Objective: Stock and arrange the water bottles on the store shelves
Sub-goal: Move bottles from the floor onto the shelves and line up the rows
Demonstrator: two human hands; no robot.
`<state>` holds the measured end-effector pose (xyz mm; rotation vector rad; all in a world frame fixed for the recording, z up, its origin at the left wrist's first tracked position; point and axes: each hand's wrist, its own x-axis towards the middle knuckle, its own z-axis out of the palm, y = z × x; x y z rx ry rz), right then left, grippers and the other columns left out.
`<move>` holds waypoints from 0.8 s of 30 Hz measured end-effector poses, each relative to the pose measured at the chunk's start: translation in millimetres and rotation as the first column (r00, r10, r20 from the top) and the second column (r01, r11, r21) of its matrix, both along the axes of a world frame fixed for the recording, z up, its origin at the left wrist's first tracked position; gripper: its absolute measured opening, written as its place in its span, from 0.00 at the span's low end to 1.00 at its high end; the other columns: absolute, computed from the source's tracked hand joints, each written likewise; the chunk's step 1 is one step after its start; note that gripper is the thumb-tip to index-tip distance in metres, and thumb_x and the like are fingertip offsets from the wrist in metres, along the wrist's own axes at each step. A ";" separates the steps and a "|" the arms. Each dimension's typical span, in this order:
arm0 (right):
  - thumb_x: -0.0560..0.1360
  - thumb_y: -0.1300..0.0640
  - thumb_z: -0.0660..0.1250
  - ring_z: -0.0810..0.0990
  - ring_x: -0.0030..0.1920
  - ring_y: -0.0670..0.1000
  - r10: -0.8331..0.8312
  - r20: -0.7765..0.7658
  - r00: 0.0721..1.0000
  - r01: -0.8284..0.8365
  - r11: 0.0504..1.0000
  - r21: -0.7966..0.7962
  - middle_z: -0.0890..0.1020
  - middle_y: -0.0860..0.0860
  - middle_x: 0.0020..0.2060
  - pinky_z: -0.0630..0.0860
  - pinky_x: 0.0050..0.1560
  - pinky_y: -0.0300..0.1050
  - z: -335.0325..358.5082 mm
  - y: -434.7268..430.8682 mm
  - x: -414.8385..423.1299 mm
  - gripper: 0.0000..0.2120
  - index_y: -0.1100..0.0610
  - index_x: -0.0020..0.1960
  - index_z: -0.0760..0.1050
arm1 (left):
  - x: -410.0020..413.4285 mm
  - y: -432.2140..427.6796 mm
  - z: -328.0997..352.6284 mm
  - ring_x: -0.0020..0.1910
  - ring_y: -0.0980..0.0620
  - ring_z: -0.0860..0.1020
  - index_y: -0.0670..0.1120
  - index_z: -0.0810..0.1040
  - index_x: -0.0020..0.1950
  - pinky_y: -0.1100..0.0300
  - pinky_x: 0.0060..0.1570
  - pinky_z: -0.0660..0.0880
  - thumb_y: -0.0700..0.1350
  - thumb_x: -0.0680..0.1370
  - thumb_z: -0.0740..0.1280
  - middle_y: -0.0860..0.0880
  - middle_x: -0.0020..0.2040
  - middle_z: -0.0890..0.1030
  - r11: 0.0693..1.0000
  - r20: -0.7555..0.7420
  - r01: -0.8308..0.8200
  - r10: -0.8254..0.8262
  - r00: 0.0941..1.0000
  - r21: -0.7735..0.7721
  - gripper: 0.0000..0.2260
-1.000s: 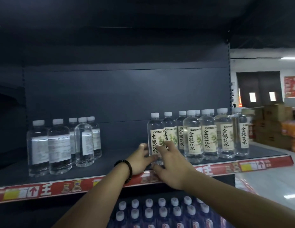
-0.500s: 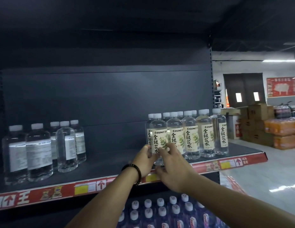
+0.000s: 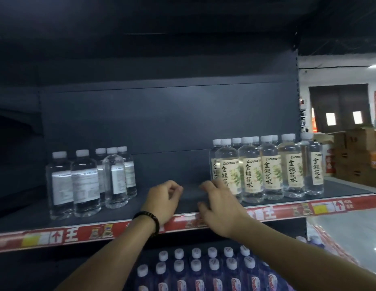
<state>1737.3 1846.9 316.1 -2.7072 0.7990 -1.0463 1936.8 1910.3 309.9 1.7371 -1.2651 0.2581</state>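
Observation:
A dark shelf [image 3: 182, 208] with a red price strip carries two groups of clear white-capped bottles. Several with cream labels and black characters [image 3: 266, 171] stand in rows on the right. Several with white labels [image 3: 86, 181] stand on the left. My left hand [image 3: 161, 200], a dark bead bracelet on its wrist, hovers over the bare gap between the groups with fingers curled and nothing in them. My right hand [image 3: 218, 204] is beside it, fingers spread, its fingertips just in front of the leftmost cream-label bottle [image 3: 228, 166]; I cannot tell whether they touch it.
Below the shelf stand several bottles with white caps and purple labels [image 3: 203, 269]. Stacked cardboard boxes [image 3: 355, 152] sit past the shelf's right end, on a glossy floor [image 3: 350, 234]. A dark upper shelf [image 3: 161, 28] overhangs.
Both hands have let go of the cream-label bottle they held and drawn back toward me and down to the shelf's front edge. That bottle now stands at the left end of its row.

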 end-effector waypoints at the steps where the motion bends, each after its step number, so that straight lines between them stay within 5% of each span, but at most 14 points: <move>1: 0.79 0.52 0.66 0.73 0.64 0.51 0.041 0.048 0.998 -0.042 0.999 0.025 0.71 0.50 0.64 0.72 0.68 0.47 -2.3 4.3 12.5 0.21 0.52 0.71 0.71 | 16.1 13.3 -2.7 0.38 0.57 0.82 0.54 0.80 0.42 0.57 0.38 0.77 0.55 0.84 0.65 0.55 0.37 0.84 0.998 -0.015 -0.054 0.053 0.998 -0.044 0.12; 4: 0.78 0.55 0.70 0.77 0.56 0.46 0.154 0.185 0.971 -0.177 0.978 0.114 0.76 0.47 0.58 0.72 0.59 0.35 -10.0 20.5 60.9 0.18 0.51 0.67 0.74 | 59.1 55.6 -9.8 0.35 0.50 0.80 0.51 0.77 0.39 0.49 0.36 0.78 0.52 0.85 0.63 0.49 0.34 0.82 0.974 -0.014 -0.169 0.169 0.986 -0.151 0.15; 7: 0.79 0.57 0.71 0.79 0.52 0.44 0.208 0.285 0.936 -0.275 0.935 0.222 0.79 0.47 0.54 0.71 0.52 0.27 -8.4 34.7 116.6 0.14 0.52 0.64 0.76 | 90.8 88.6 -14.1 0.34 0.57 0.76 0.52 0.73 0.38 0.62 0.32 0.68 0.47 0.85 0.63 0.53 0.34 0.77 0.937 0.021 -0.276 0.286 0.958 -0.213 0.15; 13: 0.81 0.56 0.71 0.79 0.52 0.48 0.204 0.329 0.922 -0.348 0.811 0.471 0.79 0.48 0.55 0.74 0.51 0.41 11.1 50.2 212.0 0.18 0.54 0.68 0.71 | 128.7 100.2 -33.3 0.40 0.54 0.74 0.50 0.72 0.43 0.65 0.35 0.64 0.40 0.85 0.61 0.52 0.41 0.76 0.880 -0.020 -0.388 0.398 0.917 -0.276 0.11; 17: 0.80 0.59 0.71 0.76 0.45 0.42 0.204 0.285 0.937 -0.331 0.783 0.527 0.77 0.49 0.53 0.72 0.39 0.33 17.0 48.6 247.7 0.28 0.56 0.76 0.65 | 128.0 97.2 -38.3 0.47 0.53 0.75 0.47 0.76 0.54 0.63 0.43 0.67 0.39 0.85 0.59 0.51 0.48 0.78 0.883 -0.010 -0.386 0.398 0.917 -0.265 0.07; 21: 0.75 0.63 0.71 0.83 0.53 0.51 0.170 0.328 0.929 -0.345 0.719 0.604 0.81 0.53 0.57 0.82 0.49 0.48 12.1 50.8 266.9 0.33 0.59 0.77 0.64 | 126.9 95.3 -39.5 0.57 0.49 0.80 0.46 0.75 0.69 0.56 0.55 0.76 0.40 0.85 0.61 0.48 0.59 0.82 0.904 -0.021 -0.364 0.369 0.929 -0.224 0.13; 24: 0.74 0.65 0.71 0.80 0.52 0.48 0.137 0.352 0.926 -0.339 0.712 0.615 0.80 0.47 0.51 0.78 0.49 0.42 8.0 56.4 267.4 0.29 0.57 0.74 0.68 | 123.9 97.9 -35.7 0.56 0.48 0.82 0.48 0.71 0.76 0.49 0.58 0.80 0.40 0.83 0.62 0.49 0.58 0.83 0.917 -0.045 -0.380 0.378 0.925 -0.119 0.20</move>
